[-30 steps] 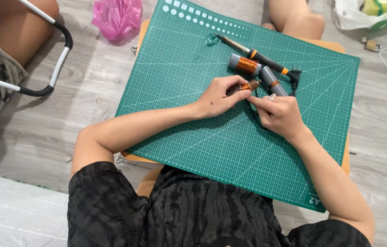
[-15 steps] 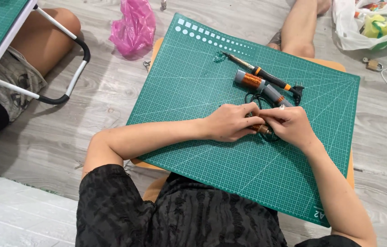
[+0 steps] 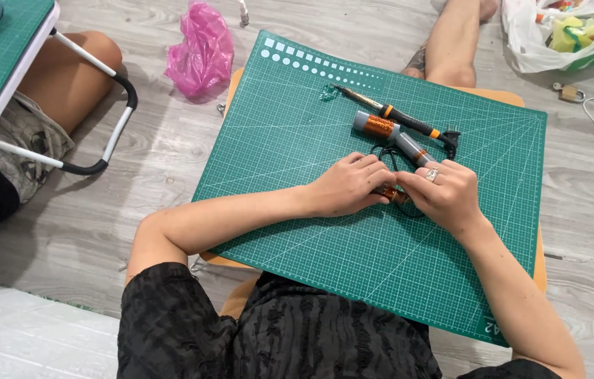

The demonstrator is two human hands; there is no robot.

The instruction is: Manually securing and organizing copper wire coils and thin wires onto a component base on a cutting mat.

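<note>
A small copper-wound coil piece (image 3: 394,194) is being held between both hands near the middle of the green cutting mat (image 3: 297,140); only a bit of orange winding is being shown betw. the fingers, the rest is being hidden. The left hand (image 3: 348,185) is being kept curled, fingers pinched together on the piece's left end, palm down on the mat. The right hand (image 3: 444,194), w/ a ring on one finger, is being closed on the piece's right end, fingertips touching those of the left. A thin black wire (image 3: 386,156) is being looped on the mat just above the hands. A grey cylinder w/ copper winding (image 3: 390,136) is being left lying tilted just beyond the hands, and a black-and-orange soldering iron (image 3: 395,116) is being left beside it, further from the person. The mat is being carried on a low wooden board (image 3: 540,260) over a grey plank floor. A pink plastic bag (image 3: 202,50) is being seen on the floor left of the mat, a white bag (image 3: 522,35) at upper right, and another person's legs (image 3: 65,77) under a second mat-topped table (image 3: 2,63) at far left.
</note>
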